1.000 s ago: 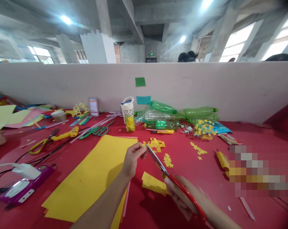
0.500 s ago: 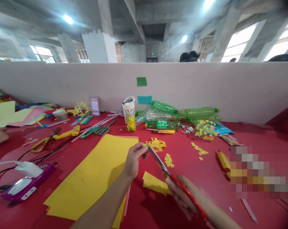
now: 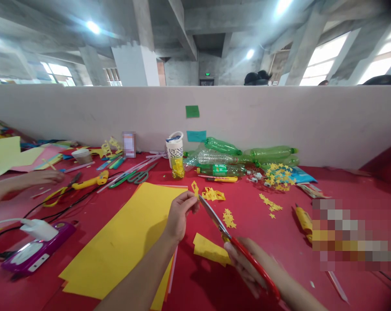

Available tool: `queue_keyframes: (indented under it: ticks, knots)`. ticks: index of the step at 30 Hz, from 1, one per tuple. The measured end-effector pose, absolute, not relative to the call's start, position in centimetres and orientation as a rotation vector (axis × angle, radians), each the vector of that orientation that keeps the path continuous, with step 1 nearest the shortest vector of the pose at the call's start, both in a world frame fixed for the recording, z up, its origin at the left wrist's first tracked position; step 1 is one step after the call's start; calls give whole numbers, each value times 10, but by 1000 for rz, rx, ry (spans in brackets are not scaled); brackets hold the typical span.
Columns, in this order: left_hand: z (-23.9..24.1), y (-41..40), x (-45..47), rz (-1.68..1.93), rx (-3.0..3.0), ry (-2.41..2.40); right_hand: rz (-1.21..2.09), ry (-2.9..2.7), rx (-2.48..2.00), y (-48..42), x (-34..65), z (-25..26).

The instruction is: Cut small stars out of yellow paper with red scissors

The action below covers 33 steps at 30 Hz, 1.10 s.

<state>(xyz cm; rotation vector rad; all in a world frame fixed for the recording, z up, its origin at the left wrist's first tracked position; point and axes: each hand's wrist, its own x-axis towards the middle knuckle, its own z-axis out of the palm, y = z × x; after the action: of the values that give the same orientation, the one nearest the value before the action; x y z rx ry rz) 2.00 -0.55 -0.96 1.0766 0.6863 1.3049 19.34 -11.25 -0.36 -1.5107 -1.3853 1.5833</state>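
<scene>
My left hand (image 3: pixel 181 211) pinches a small yellow paper scrap (image 3: pixel 195 186) that stands up above the fingertips and has a cut-out in it. In my right hand (image 3: pixel 244 259) is a pair of scissors with red handles (image 3: pixel 254 259). Their blades look nearly closed, with the tips beside the left fingertips. Just beyond lies a heap of yellow paper offcuts (image 3: pixel 214 194). Small yellow paper stars (image 3: pixel 228 218) sit right of the blades. Below them rests a yellow paper strip (image 3: pixel 211 249), and left of my arm a stack of yellow sheets (image 3: pixel 121 242).
Green plastic bottles (image 3: pixel 273 152) lie along the partition (image 3: pixel 279 116), near a white cup (image 3: pixel 175 149). A glue gun (image 3: pixel 91 180) and a purple power strip (image 3: pixel 40 250) with cables are at left. Another person's hand (image 3: pixel 36 179) reaches in there.
The yellow scrap in my left hand has turned upright, and that hand has shifted slightly left. The scissors have barely moved. The other person's hand has come further in from the left.
</scene>
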Motion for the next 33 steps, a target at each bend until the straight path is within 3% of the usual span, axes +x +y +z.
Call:
queue_keyframes:
  ticks: [12, 33]
  knots:
    - [-8, -6, 20, 1304, 1015, 670, 1579, -1310, -1631, -113, 187, 0]
    - [-6, -5, 16, 1307, 1179, 704, 1618, -1407, -1446, -112, 198, -7]
